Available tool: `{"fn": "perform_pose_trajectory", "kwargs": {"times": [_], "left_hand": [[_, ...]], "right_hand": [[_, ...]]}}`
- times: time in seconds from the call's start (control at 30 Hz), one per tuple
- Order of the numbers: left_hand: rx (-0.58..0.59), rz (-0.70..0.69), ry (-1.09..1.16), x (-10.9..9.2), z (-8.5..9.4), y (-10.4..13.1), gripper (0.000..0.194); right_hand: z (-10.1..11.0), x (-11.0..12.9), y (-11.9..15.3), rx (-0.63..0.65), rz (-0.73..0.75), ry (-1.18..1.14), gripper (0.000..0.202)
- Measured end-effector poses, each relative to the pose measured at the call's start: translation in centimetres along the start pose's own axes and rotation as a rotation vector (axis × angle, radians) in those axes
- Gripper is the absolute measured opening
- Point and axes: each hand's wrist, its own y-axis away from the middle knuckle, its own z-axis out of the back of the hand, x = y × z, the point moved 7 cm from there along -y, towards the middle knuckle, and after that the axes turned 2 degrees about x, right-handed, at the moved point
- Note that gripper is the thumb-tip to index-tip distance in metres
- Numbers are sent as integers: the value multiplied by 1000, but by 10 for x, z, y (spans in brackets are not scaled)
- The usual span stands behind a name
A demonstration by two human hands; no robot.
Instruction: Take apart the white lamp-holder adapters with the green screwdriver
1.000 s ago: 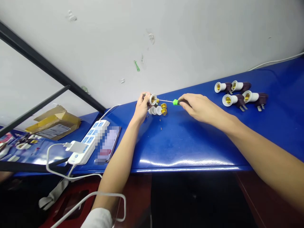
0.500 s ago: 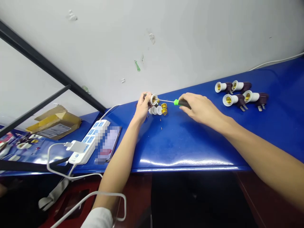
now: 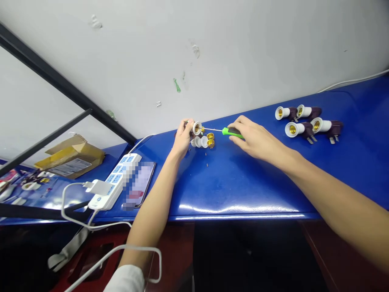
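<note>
Lamp socket (image 3: pixel 196 128): white body, brass-lined mouth, held above the blue table (image 3: pixel 243 182) near its far edge, close to the wall (image 3: pixel 212 48). Left hand (image 3: pixel 182 138) pinches it from the left, fingers curled round the body, mouth turned toward the right hand.

Screwdriver (image 3: pixel 226 131): green-and-black handle, thin metal shaft lying level, tip inside the socket's mouth. Right hand (image 3: pixel 257 140) closes on the handle, fingertips pressed together around it, palm down, just right of the socket.

Loose parts (image 3: pixel 203 141): small cluster of white shells and brass inserts on the table directly beneath the held socket, touching one another. 2 tiny dark specks, perhaps screws, lie just nearer than the cluster; too small to tell.

Finished sockets (image 3: pixel 306 121): 4 white sockets with dark plug bodies, lying on their sides in a group, well apart to the right of the right hand.

Power strip (image 3: pixel 117 182): white with blue outlets, left of the left forearm, a white adapter plugged at its near end. Phone (image 3: pixel 139 184) lies just beside it, touching or nearly so.

Cardboard box (image 3: pixel 71 156): far left, by the black frame bars.

Open room: bare blue surface between the 2 forearms runs to the near edge; more bare surface between the right hand and the finished sockets.
</note>
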Motion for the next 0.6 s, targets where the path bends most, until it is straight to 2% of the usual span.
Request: {"fn": "perform_pose_trajectory", "kwargs": {"times": [0.13, 0.23, 0.3, 0.5, 0.6], "left_hand": [[2, -12, -3, -1, 0, 0, 37], [6, -9, 9, -2, 0, 0, 39], [14, -10, 14, -1, -1, 0, 40], [10, -28, 16, 0, 1, -1, 40], [11, -13, 9, 0, 1, 0, 39]], "right_hand": [[-3, -1, -2, 49, -26, 16, 39], [1, -1, -1, -1, -23, -19, 28], [3, -1, -1, -22, -6, -34, 31], [-6, -5, -2, 93, -21, 5, 39], [-3, -6, -2, 60, -49, -1, 28]]}}
